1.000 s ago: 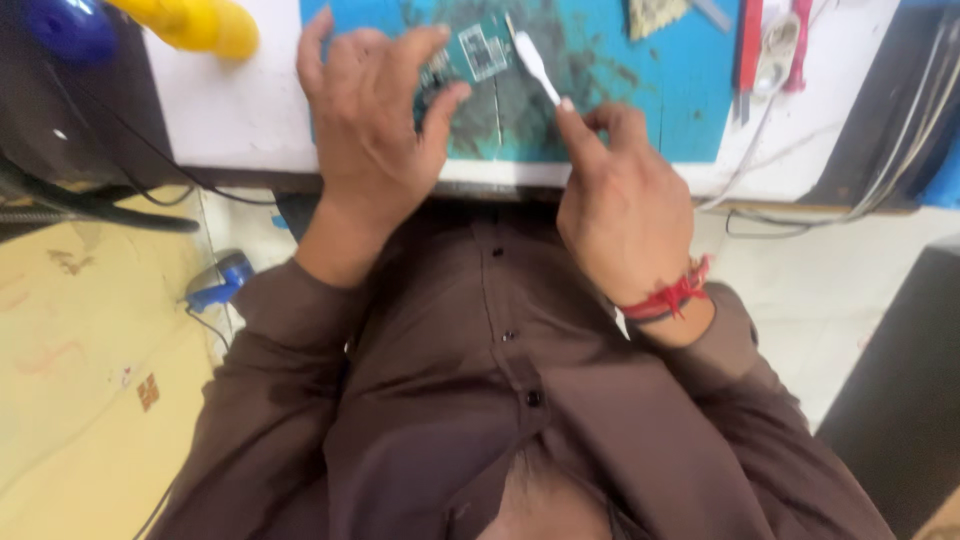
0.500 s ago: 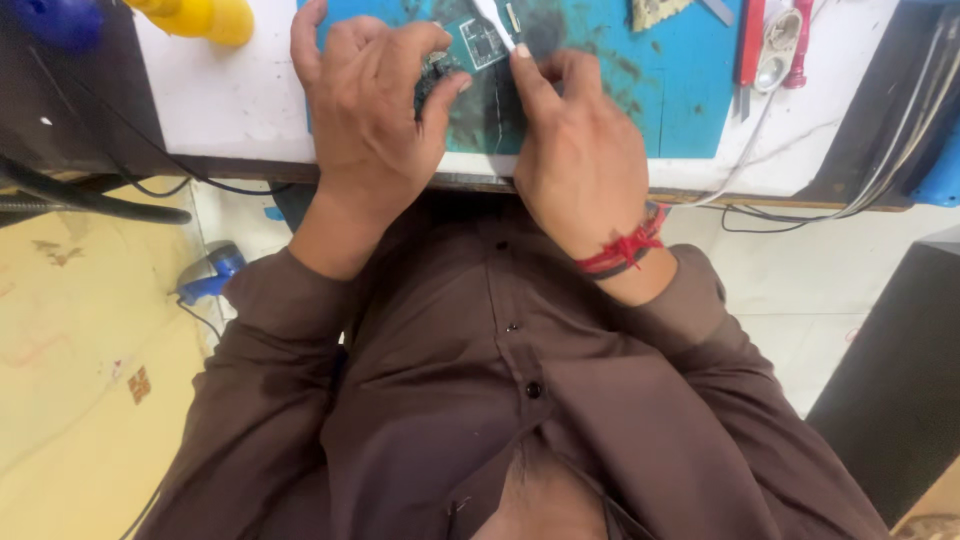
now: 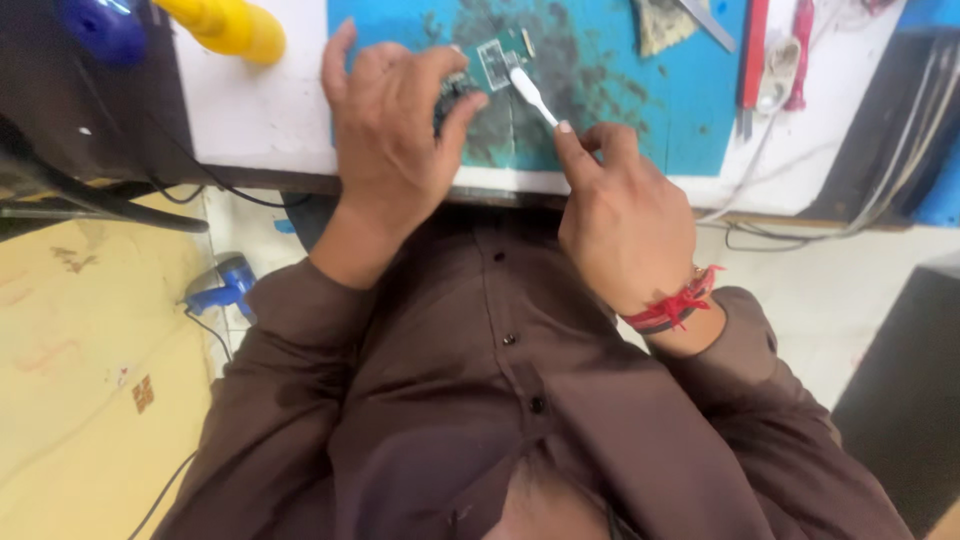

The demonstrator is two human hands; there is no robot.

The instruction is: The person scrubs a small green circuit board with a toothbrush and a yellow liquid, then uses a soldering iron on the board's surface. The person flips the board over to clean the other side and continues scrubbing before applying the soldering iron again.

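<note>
A small green circuit board [image 3: 492, 60] lies on a stained blue work mat [image 3: 640, 90] at the table's near edge. My left hand [image 3: 395, 130] rests on the board's left part, fingers and thumb pinning it down. My right hand [image 3: 625, 215] grips a slim white tool [image 3: 532, 95] whose tip touches the board's lower right side. A red thread band circles my right wrist. Most of the board is hidden under my left fingers.
A yellow and blue tool [image 3: 225, 25] lies at the table's back left. Red-handled tools [image 3: 755, 55] and cables sit at the right of the mat. A blue device [image 3: 225, 285] with a cord lies on the floor at left.
My right hand drew back to the right from the board, so the white tool shows again with its tip on the board. My left hand stayed on the board.
</note>
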